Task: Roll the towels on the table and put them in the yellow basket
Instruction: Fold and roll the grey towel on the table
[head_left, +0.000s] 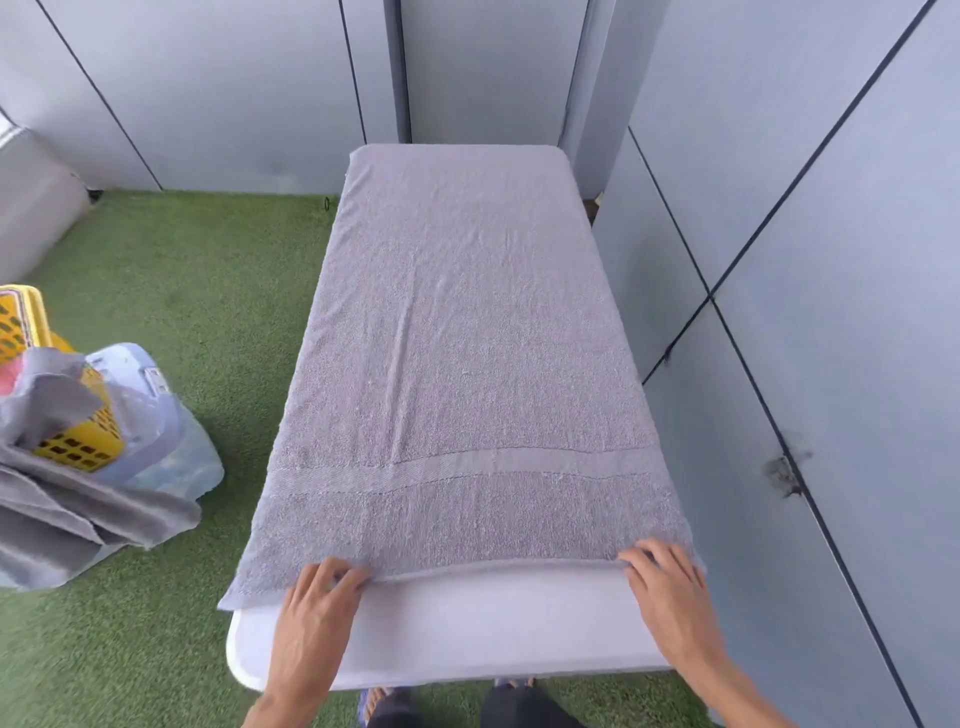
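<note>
A grey towel lies spread flat along the white table, covering all but its near end. My left hand pinches the towel's near edge towards the left corner. My right hand pinches the same edge near the right corner. Between the hands that edge is folded over into a thin first turn. The yellow basket stands on the floor at the far left, partly hidden by grey towels draped over it.
Green artificial grass covers the floor. A pale blue plastic container stands next to the basket. Grey wall panels run close along the table's right side and behind it. My feet show under the table's near edge.
</note>
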